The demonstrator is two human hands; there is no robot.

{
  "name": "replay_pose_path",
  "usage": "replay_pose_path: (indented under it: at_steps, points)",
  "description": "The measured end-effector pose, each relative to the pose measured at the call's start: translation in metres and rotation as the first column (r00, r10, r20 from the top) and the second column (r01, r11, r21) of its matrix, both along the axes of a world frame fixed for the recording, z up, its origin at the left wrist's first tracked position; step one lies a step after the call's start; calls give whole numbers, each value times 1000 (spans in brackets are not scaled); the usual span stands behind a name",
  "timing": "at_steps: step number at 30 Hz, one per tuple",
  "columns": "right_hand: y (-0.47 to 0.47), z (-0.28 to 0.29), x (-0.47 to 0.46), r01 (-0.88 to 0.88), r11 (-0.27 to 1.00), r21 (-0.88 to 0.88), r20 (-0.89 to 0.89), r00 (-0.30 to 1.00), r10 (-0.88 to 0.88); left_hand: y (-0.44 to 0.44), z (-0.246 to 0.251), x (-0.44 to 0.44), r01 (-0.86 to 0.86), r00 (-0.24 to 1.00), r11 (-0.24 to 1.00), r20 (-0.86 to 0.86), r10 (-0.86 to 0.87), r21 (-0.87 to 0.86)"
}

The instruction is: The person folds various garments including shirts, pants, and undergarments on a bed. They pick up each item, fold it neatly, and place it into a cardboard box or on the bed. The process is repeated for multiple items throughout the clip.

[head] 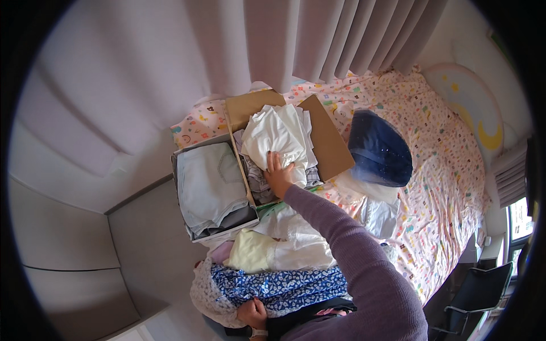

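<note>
My right hand (279, 174) presses palm down on a folded white garment (275, 134), fingers spread a little. That garment tops a pile of clothes in an open cardboard box (332, 140); greyish checked cloth (258, 179) shows beneath it. My left hand (253, 314), with a watch at the wrist, is curled into a fist beside a blue floral garment (281, 290) and a cream openwork knit (207, 294). I see no cloth in that fist. Beyond the floral garment lie pale yellow clothing (251, 251) and white clothing (303, 253).
Left of the cardboard box, a second box (183, 213) holds folded pale jeans (209, 181). A navy garment (379, 149) lies right, on the patterned bedsheet (439, 170). Curtains (273, 42) hang behind. Grey cabinet panels (68, 238) stand left; a black chair (482, 290) is at far right.
</note>
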State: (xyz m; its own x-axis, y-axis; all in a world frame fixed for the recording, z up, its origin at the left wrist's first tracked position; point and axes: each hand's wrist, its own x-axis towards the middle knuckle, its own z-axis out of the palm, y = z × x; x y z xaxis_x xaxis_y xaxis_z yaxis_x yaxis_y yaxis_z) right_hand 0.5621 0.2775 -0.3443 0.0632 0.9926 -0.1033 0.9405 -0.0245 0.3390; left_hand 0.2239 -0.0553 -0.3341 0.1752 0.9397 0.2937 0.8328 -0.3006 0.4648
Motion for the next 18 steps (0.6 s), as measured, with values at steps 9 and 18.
replay_pose_path:
  at_steps: [9, 18]
  points:
    - [19, 33, 75, -185, 982, 31, -572, 802, 169, 4, 16, 1, 10, 998, 998, -57, -14, -64]
    - [39, 31, 148, -133, 977, 167, -885, 417, 208, 114, 118, 56, 51, 986, 979, 167, -17, -197]
